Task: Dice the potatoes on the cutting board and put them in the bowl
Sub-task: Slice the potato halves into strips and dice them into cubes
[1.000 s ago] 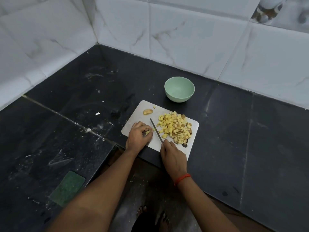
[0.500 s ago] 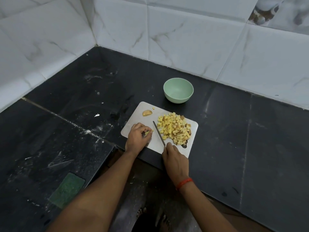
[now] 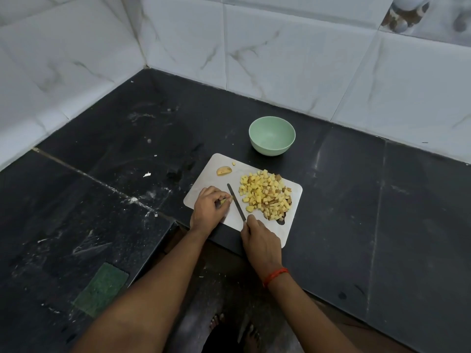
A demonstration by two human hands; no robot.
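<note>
My left hand (image 3: 207,208) pinched a potato sliver (image 3: 223,201) on the board (image 3: 211,171); my right hand (image 3: 260,240) gripped the knife (image 3: 235,201). Dice (image 3: 266,197) lay piled beside it, the bowl (image 3: 272,136) empty. A slipping sliver could get me cut.

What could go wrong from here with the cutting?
1. The left hand pinches a tiny potato piece right beside the knife blade; a fingertip could get nicked.
2. The diced pile crowds the right edge of the board; cubes may spill onto the counter before reaching the empty bowl.
</note>
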